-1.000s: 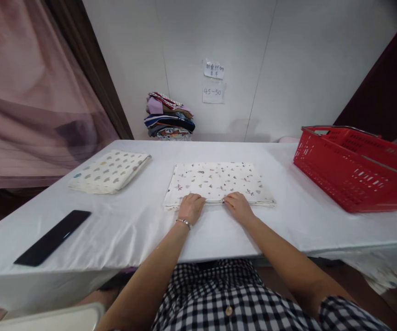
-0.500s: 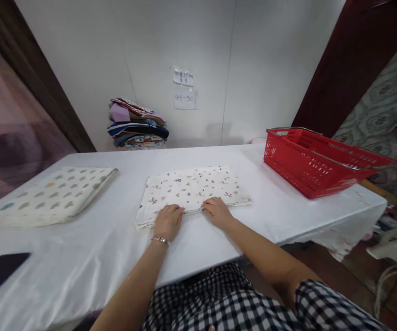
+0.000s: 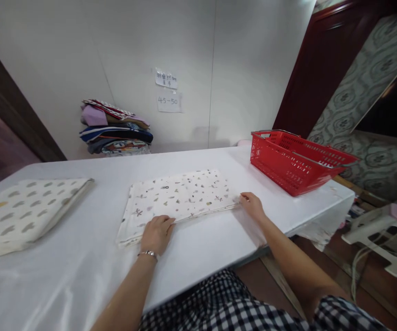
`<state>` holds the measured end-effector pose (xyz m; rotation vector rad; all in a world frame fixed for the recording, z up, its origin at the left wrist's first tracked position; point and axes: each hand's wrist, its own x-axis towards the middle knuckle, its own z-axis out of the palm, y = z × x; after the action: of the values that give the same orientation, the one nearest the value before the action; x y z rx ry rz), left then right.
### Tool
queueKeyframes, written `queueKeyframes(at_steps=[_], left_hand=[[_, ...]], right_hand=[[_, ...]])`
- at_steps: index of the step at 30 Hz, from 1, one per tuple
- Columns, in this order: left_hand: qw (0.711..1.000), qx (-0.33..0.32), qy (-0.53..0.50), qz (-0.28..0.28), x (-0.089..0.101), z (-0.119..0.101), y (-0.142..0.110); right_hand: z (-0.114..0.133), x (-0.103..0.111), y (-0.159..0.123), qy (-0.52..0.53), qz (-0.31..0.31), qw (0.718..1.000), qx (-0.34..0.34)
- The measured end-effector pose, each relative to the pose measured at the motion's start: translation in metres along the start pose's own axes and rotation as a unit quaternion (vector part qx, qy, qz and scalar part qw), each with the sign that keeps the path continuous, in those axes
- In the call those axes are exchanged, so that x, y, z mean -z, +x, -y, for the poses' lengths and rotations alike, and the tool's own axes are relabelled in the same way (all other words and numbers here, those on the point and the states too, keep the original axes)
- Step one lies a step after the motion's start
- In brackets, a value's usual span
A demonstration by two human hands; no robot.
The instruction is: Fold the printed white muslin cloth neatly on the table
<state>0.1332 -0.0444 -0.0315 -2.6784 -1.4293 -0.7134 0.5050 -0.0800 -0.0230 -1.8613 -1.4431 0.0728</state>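
A folded white cloth (image 3: pixel 181 193) with small printed motifs lies flat on the white-covered table (image 3: pixel 198 262). At its front edge, left of the middle, my left hand (image 3: pixel 157 233) has its fingers closed on the fabric layers, with a bracelet at the wrist. My right hand (image 3: pixel 252 205) pinches the cloth at its front right corner. The fingertips partly hide the fabric in both places. Farther left lies another folded cloth (image 3: pixel 22 207), cream with grey cloud shapes and one yellow one.
A red plastic basket (image 3: pixel 288 168) with metal handles stands at the table's right end. Against the wall rises a stack of folded fabrics (image 3: pixel 115 128), left of two paper notes (image 3: pixel 169 101). A white plastic stool (image 3: pixel 377 234) is on the floor at right.
My right hand has slid right along the cloth's front edge to its corner. My left hand remains at the front edge. The view has turned rightward, and the dark phone has left the picture.
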Motion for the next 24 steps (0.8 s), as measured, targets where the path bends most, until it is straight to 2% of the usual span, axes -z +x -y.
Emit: queueKeyframes(at_steps=[2,5,11,17,24], left_hand=[[1.000,0.001,-0.001,0.001,0.001,-0.001,0.000],[1.000,0.000,-0.007,-0.003,0.001,-0.001,0.000],[1.000,0.001,-0.013,-0.003,0.002,0.000,-0.003],[0.999,0.018,-0.001,0.029,0.005,-0.003,-0.002],[0.998,0.036,-0.008,0.042,0.009,-0.008,-0.004]], right_hand=[[-0.012,0.006,0.004,0.012,0.047,0.996,-0.080],[-0.017,0.005,0.006,0.020,0.100,0.987,-0.126],[-0.013,0.000,0.013,0.015,0.128,0.979,-0.161],[-0.004,0.001,0.023,0.042,0.151,0.968,-0.196],[-0.002,0.009,0.016,0.023,0.202,0.958,-0.204]])
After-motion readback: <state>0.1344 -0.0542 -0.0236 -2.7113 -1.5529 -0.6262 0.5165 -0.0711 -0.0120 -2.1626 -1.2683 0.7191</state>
